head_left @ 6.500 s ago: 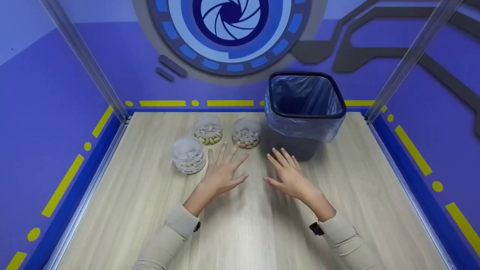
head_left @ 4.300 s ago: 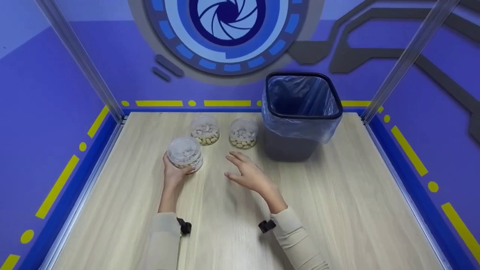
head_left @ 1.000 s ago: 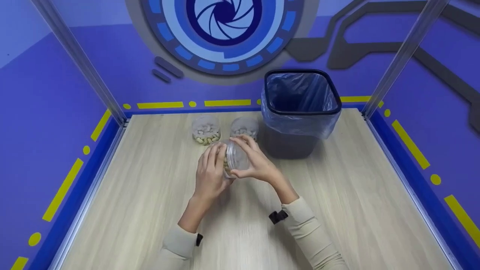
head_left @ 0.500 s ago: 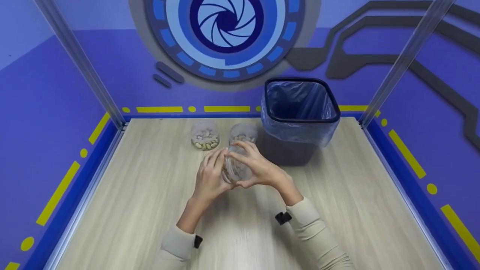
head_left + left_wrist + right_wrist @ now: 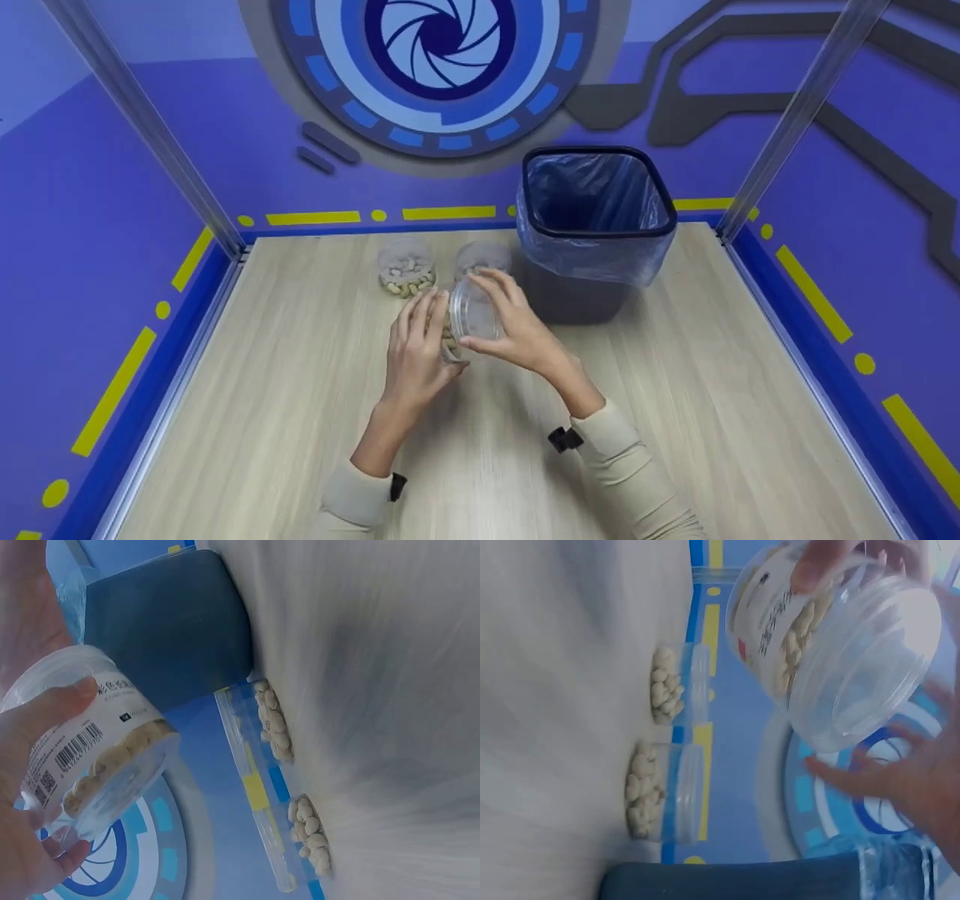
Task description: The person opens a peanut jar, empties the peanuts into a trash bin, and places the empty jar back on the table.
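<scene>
gripping the clear jar (image 5: 450,334) in our left hand (image 5: 414,360) above the table's middle, we hold it tipped, mouth facing right toward our right hand (image 5: 517,337), which grasps its lid (image 5: 472,319), bin (image 5: 596,225) far right.
</scene>
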### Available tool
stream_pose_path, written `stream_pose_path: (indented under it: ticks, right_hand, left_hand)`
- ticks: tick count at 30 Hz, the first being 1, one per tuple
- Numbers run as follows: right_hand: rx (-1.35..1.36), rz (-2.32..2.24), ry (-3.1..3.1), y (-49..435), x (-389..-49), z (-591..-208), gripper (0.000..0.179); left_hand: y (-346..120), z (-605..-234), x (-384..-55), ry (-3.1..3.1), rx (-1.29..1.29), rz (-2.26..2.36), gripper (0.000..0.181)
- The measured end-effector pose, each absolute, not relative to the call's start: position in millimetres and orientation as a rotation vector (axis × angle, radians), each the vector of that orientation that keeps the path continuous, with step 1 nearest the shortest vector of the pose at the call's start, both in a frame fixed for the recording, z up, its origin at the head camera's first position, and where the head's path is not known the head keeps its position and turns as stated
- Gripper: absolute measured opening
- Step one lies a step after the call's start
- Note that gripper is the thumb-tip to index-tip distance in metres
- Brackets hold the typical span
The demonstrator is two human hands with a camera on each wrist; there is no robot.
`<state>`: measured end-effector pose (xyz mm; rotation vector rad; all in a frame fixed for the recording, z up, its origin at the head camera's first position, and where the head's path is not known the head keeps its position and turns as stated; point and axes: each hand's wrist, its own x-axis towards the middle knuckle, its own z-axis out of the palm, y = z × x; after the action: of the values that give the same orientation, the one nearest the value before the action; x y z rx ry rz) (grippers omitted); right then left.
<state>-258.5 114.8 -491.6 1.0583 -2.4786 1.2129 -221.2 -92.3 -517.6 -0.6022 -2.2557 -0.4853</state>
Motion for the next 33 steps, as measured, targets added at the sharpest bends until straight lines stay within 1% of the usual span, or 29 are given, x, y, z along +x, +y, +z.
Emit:
stream_pose_path:
  ticks: [4, 8, 10, 14, 17, 21, 24, 27, 30, 33]
  right_hand:
    - [0.85, 1.355, -2.56, 110, -253, -491, 0.096]
    - [0.753, 1.464, -2.582, 111, -251, -491, 0.099]
    - [0.761, 1.463, -2.574, 112, -252, -491, 0.1]
    - [0.912, 1.348, -2.53, 114, -253, -491, 0.101]
    - [1.036, 1.265, -2.482, 116, -255, -490, 0.103]
    - [1.114, 1.252, -2.464, 119, -258, -490, 0.103]
    - [1.087, 1.308, -2.495, 120, -257, -488, 0.097]
    - [0.968, 1.371, -2.55, 121, -257, -486, 0.094]
    - [0.852, 1.415, -2.586, 119, -255, -487, 0.094]
    - [0.87, 1.391, -2.571, 119, -254, -488, 0.097]
  left_hand:
    - [-92, -517, -221, -2.238, -0.593, -0.418, 0.119]
    - [-90, -518, -222, -2.211, -0.62, -0.377, 0.114]
    - [-90, -519, -222, -2.209, -0.623, -0.396, 0.114]
    - [-91, -521, -220, -2.215, -0.616, -0.462, 0.113]
    - [-93, -520, -220, -2.22, -0.613, -0.491, 0.109]
    - [-92, -518, -221, -2.234, -0.607, -0.487, 0.105]
    - [-90, -517, -221, -2.238, -0.608, -0.479, 0.109]
    - [-87, -515, -220, -2.238, -0.618, -0.468, 0.116]
    - [-86, -515, -219, -2.246, -0.622, -0.445, 0.118]
    - [-87, -516, -219, -2.252, -0.62, -0.451, 0.117]
